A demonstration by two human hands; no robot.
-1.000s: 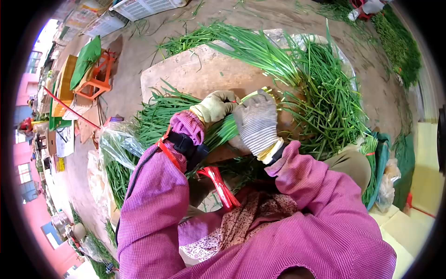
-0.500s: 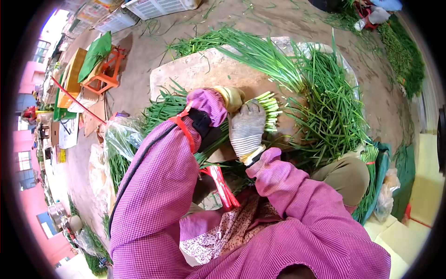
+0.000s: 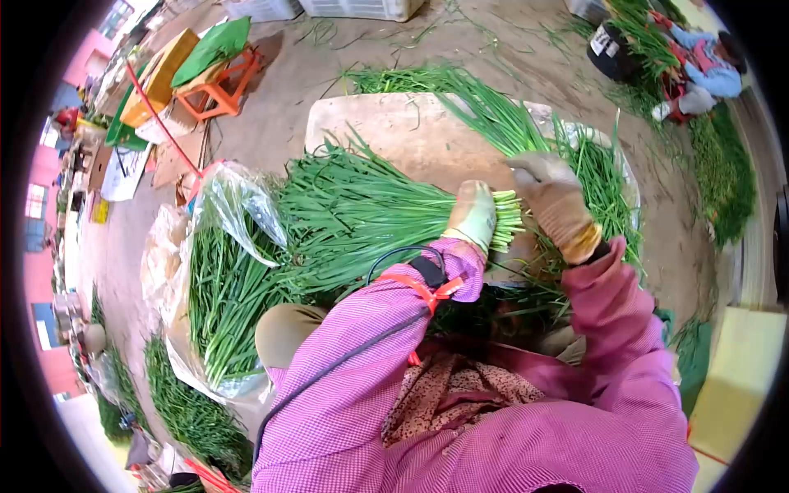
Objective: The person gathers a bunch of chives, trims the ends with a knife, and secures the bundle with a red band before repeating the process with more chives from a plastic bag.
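My left hand (image 3: 473, 215), in a pale glove, is wrapped round a thick bunch of long green stalks (image 3: 370, 205) close to its pale cut ends. The leaves of that bunch spread leftward over the board (image 3: 370, 115). Just right of the cut ends is my right hand (image 3: 555, 193), in a striped glove, above the lower end of another pile of green stalks (image 3: 493, 115). Its fingertips are blurred, and whether they grip any stalk is unclear.
A plastic-lined bundle of greens (image 3: 226, 304) lies at left. An orange stool (image 3: 218, 94) stands at upper left and white crates (image 3: 362, 6) at the top. Another person (image 3: 707, 78) sits at upper right beside a black bucket (image 3: 610, 51). Loose stalks lie right of the board.
The view has shifted, showing more of the bunch's leaves at left. My right hand has left the bunch's cut ends and moved right, towards the other pile. The other person is more visible.
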